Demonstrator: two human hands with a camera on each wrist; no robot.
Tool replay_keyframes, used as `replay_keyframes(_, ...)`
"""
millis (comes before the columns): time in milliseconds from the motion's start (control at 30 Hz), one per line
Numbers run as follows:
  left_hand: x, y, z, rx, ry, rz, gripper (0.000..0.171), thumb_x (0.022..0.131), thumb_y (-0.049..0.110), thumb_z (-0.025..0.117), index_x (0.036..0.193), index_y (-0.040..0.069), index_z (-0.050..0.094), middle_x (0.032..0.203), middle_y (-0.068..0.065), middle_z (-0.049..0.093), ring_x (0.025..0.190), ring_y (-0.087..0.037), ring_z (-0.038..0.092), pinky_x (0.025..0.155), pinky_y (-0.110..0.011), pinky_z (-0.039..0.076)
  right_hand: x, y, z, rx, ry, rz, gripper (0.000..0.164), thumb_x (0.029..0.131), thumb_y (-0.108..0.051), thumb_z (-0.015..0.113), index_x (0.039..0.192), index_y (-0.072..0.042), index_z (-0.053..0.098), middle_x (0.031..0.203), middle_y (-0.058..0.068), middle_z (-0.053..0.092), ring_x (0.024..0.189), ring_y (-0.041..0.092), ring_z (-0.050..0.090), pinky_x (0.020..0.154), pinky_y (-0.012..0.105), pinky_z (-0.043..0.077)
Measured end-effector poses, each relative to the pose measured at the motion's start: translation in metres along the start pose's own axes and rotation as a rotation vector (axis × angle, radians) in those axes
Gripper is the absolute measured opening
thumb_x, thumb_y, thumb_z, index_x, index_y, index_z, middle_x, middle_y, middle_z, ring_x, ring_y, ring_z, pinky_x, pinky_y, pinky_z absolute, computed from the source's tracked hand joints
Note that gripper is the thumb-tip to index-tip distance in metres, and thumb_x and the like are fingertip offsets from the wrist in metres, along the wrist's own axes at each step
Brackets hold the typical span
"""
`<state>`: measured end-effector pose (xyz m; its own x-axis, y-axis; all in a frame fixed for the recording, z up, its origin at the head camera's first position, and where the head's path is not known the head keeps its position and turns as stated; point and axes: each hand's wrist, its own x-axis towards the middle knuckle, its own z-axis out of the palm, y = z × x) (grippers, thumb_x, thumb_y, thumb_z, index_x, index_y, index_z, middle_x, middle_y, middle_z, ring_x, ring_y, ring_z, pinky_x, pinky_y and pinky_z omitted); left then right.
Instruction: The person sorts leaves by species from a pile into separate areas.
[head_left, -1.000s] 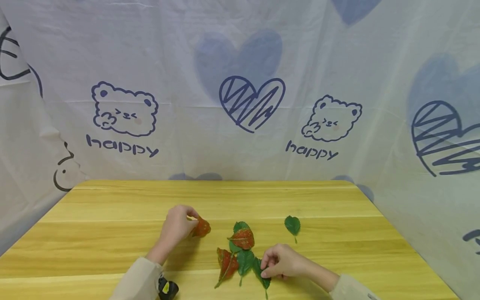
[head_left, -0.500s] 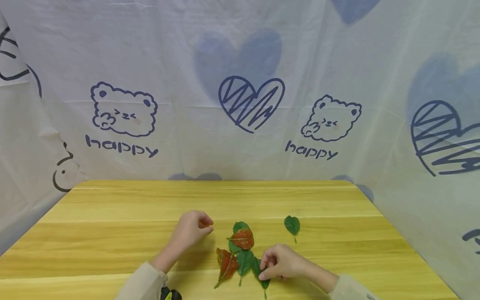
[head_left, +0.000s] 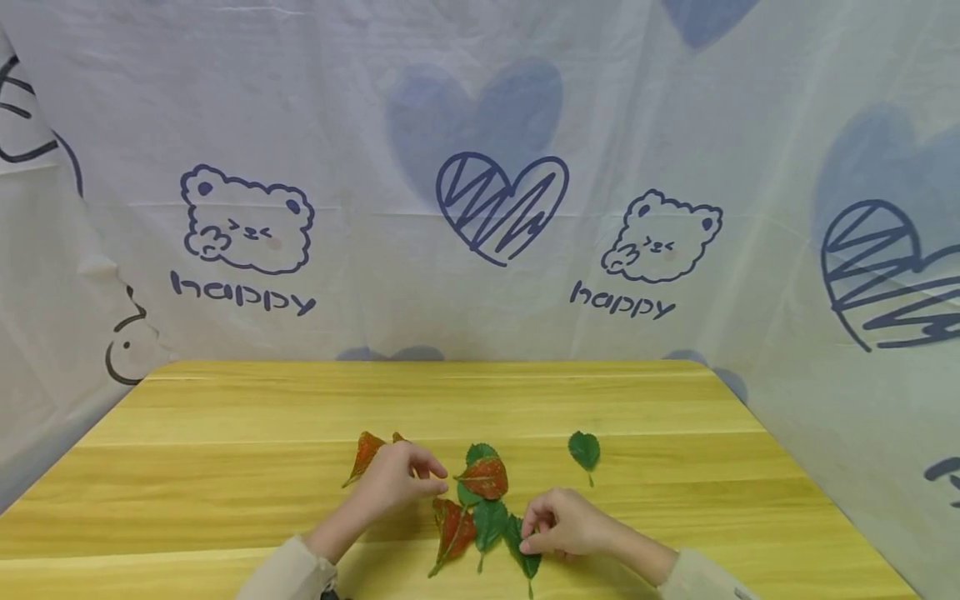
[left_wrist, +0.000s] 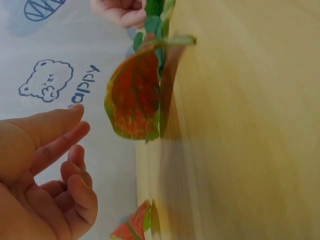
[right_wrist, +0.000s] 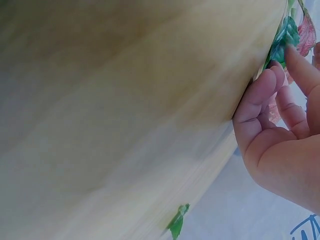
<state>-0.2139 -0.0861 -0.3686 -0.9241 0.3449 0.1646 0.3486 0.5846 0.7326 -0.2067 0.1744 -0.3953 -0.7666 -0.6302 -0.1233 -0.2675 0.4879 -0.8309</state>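
Observation:
My left hand (head_left: 405, 477), its fingers loosely bent and holding nothing, hovers just left of the leaf group. Partly behind it lie a red leaf (head_left: 367, 452) and the tip of another red leaf (head_left: 398, 437). In the left wrist view, a red-and-green leaf (left_wrist: 132, 97) with a thick stem stands out past the fingertips. My right hand (head_left: 566, 525) rests with loosely curled fingers over a dark green leaf (head_left: 529, 563), covering part of it. In the right wrist view, a fingertip overlaps a green leaf (right_wrist: 287, 37).
Between my hands, a red leaf (head_left: 486, 478) overlaps green leaves, with a green leaf (head_left: 491, 522) and another red leaf (head_left: 454, 530) below. A single green leaf (head_left: 584, 450) lies apart on the right. The wooden table (head_left: 247, 417) meets a printed white curtain (head_left: 360, 275) behind.
My left hand has let go of a red leaf and moved right and nearer the leaf group, exposing red leaves behind it. My right hand has hardly moved.

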Motion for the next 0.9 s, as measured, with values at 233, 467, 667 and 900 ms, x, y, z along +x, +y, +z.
replay_keyframes(233, -0.0021, 0.0017, 0.0019, -0.1, -0.083, -0.004, 0.012, 0.073, 0.009, 0.073, 0.082, 0.002, 0.07, 0.063, 0.002, 0.051, 0.055, -0.013, 0.042, 0.045, -0.024, 0.036, 0.0, 0.001, 0.0011, 0.011, 0.009, -0.006, 0.018, 0.081, -0.02, 0.067, 0.071, -0.005, 0.063, 0.049, -0.005, 0.042, 0.037, 0.003, 0.035, 0.037, 0.016, 0.033)
replay_keyframes(467, -0.0037, 0.0011, 0.0045, -0.114, -0.134, -0.007, 0.016, 0.07, 0.01, 0.076, 0.084, 0.004, 0.071, 0.065, 0.002, 0.052, 0.057, -0.013, 0.044, 0.046, -0.024, 0.036, 0.0001, 0.0003, 0.002, -0.01, 0.011, -0.003, 0.018, 0.078, -0.022, 0.07, 0.071, -0.007, 0.062, 0.048, -0.006, 0.041, 0.036, 0.003, 0.035, 0.036, 0.016, 0.032)
replay_keyframes(667, -0.0055, 0.0002, 0.0073, -0.109, -0.174, -0.014, 0.017, 0.068, 0.01, 0.077, 0.083, 0.006, 0.071, 0.069, 0.003, 0.056, 0.063, -0.014, 0.048, 0.05, -0.026, 0.04, 0.0, -0.0006, 0.0016, -0.016, 0.014, -0.004, 0.016, 0.076, -0.018, 0.072, 0.072, -0.007, 0.061, 0.052, -0.005, 0.044, 0.037, 0.003, 0.035, 0.037, 0.015, 0.032)
replay_keyframes(900, -0.0065, 0.0004, 0.0089, -0.061, -0.244, -0.061, 0.019, 0.065, 0.008, 0.079, 0.082, 0.008, 0.071, 0.077, 0.002, 0.063, 0.071, -0.015, 0.054, 0.062, -0.034, 0.047, 0.0008, -0.0004, 0.0014, -0.027, 0.012, -0.018, 0.017, 0.073, -0.016, 0.075, 0.073, -0.006, 0.061, 0.054, -0.005, 0.045, 0.038, 0.002, 0.035, 0.037, 0.014, 0.031)
